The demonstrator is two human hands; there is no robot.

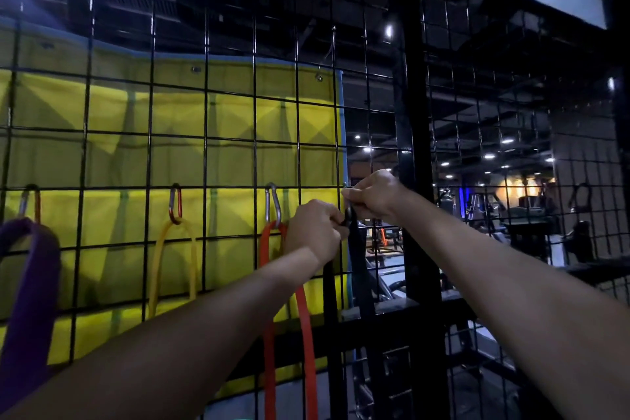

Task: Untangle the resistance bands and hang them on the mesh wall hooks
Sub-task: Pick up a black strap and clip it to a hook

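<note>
Black mesh wall (204, 160): purple band (30, 283), yellow band (163, 249), orange band (269, 317) hung on carabiners.

Two bare forearms — no sleeves, watch or rings — left hand (315, 232), right hand (373, 196).

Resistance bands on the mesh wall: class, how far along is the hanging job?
Done: the purple band, yellow band and orange band hang from carabiners. In hand: the left hand and right hand work the black band onto a fourth carabiner. No other loose bands show.
</note>
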